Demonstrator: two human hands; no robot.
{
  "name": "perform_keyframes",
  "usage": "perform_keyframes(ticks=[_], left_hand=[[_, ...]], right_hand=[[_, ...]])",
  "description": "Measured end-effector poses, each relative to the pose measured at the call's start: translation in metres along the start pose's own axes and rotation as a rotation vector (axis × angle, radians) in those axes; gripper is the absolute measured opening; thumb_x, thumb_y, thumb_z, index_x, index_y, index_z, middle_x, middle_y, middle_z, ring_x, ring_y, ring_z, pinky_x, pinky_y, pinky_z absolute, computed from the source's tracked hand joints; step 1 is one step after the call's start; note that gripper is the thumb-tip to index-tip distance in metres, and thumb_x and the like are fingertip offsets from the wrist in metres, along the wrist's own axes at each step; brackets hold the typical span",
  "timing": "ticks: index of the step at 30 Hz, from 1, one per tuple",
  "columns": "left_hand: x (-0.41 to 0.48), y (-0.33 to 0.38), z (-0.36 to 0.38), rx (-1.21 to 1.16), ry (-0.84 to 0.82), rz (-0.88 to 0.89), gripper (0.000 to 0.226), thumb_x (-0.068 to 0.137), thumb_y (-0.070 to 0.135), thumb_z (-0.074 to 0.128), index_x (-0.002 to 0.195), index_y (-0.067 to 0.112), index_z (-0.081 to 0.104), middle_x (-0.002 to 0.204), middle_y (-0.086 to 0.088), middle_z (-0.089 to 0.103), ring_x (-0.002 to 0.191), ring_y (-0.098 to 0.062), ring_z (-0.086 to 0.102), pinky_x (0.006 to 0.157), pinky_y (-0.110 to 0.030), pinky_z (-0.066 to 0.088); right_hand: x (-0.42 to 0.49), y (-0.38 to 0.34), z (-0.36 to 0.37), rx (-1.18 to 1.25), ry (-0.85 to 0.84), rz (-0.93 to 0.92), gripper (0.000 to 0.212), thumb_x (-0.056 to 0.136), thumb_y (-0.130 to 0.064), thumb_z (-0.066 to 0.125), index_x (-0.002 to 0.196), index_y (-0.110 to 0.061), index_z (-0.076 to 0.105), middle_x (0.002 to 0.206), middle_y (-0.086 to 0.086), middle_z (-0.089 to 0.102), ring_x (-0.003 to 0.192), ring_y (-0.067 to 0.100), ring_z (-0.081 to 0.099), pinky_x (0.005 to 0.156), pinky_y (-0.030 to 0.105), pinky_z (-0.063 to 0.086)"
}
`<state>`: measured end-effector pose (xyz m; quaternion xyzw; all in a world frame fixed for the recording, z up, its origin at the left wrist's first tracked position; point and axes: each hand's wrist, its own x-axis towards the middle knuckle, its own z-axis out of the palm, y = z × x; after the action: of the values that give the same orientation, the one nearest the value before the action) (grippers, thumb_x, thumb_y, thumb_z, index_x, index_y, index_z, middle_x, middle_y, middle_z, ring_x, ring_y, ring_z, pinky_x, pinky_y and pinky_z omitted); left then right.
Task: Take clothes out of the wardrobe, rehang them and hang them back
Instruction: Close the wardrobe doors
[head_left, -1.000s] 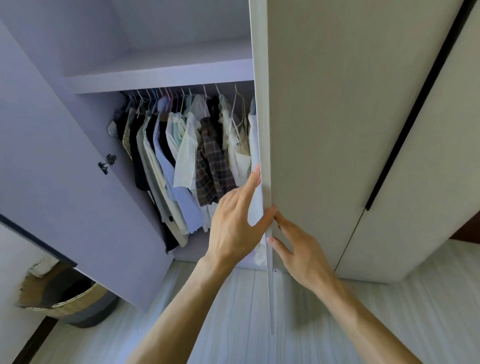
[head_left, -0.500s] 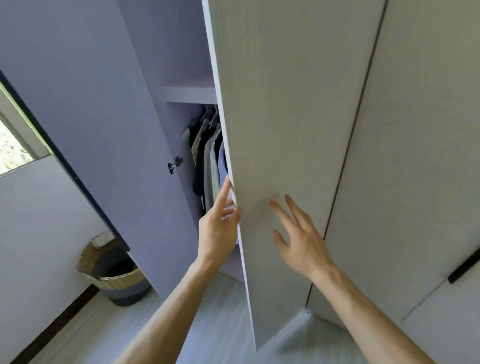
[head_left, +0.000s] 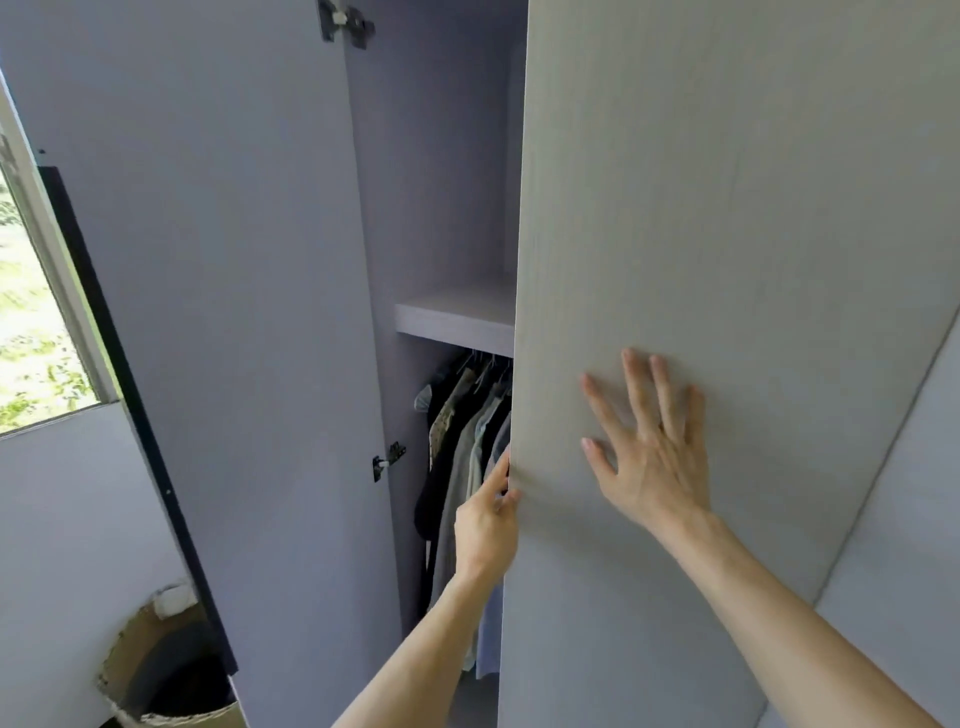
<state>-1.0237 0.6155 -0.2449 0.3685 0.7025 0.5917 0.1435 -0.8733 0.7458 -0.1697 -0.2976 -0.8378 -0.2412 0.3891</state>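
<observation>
The wardrobe's right door (head_left: 701, 234), pale wood-grain, fills the right half of the view and covers most of the opening. My left hand (head_left: 485, 525) grips its free edge, thumb on the front and fingers behind. My right hand (head_left: 647, 452) lies flat on the door's face with fingers spread. In the narrow gap, several clothes (head_left: 467, 457) hang on hangers under a shelf (head_left: 457, 317); dark, patterned and pale blue garments show. The rest of the rail is hidden by the door.
The left door (head_left: 208, 312) stands wide open, with hinges (head_left: 387, 460) on the wardrobe's side wall. A woven basket (head_left: 166, 675) sits on the floor at the lower left, below a window (head_left: 31, 312). Another wardrobe panel (head_left: 909, 519) is at the far right.
The right door has swung over the opening, hiding most of the clothes. My right hand went from the door's edge to flat on its face. The view tilted up and left.
</observation>
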Motion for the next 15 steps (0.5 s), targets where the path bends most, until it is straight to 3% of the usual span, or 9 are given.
perform_keyframes(ticks=[3,7,9,13,15], left_hand=[[0.031,-0.004,0.007,-0.034,-0.042,0.026,0.056,0.102,0.024,0.048,0.126,0.075,0.042,0.086,0.017,0.071,0.064,-0.002,0.052,0.058,-0.016,0.045],[0.073,-0.007,0.013,-0.019,-0.068,0.041,0.062,0.102,0.019,0.048,0.109,0.081,0.046,0.083,0.012,0.07,0.074,-0.005,0.055,0.068,-0.022,0.049],[0.091,-0.007,0.02,-0.014,-0.1,0.047,0.058,0.102,0.018,0.046,0.113,0.074,0.05,0.09,0.004,0.072,0.074,-0.008,0.059,0.068,-0.02,0.048],[0.113,-0.01,0.034,-0.031,-0.147,0.02,0.043,0.105,0.021,0.045,0.136,0.049,0.053,0.1,0.012,0.074,0.089,-0.013,0.07,0.079,-0.025,0.056],[0.122,-0.011,0.037,-0.028,-0.156,0.026,0.043,0.104,0.019,0.045,0.135,0.046,0.055,0.101,0.012,0.074,0.087,-0.012,0.07,0.072,-0.022,0.054]], right_hand=[[0.007,0.006,0.032,-0.042,0.066,-0.001,0.072,0.094,-0.049,0.046,0.16,-0.035,0.019,0.169,0.006,0.003,0.155,0.034,0.002,0.12,0.065,-0.002],[0.025,0.01,0.061,-0.078,0.098,0.025,0.069,0.095,-0.05,0.042,0.159,-0.036,0.02,0.169,0.005,0.005,0.155,0.034,0.004,0.118,0.063,-0.011],[0.031,0.013,0.072,-0.11,0.098,0.043,0.068,0.096,-0.051,0.041,0.159,-0.037,0.021,0.169,0.004,0.006,0.155,0.033,0.005,0.118,0.064,-0.01],[0.033,0.022,0.089,-0.181,0.089,0.034,0.069,0.096,-0.053,0.042,0.159,-0.038,0.018,0.169,0.003,0.007,0.155,0.031,0.007,0.118,0.064,-0.007],[0.033,0.023,0.095,-0.183,0.088,0.042,0.069,0.096,-0.052,0.042,0.159,-0.039,0.018,0.169,0.002,0.008,0.155,0.029,0.007,0.119,0.063,-0.006]])
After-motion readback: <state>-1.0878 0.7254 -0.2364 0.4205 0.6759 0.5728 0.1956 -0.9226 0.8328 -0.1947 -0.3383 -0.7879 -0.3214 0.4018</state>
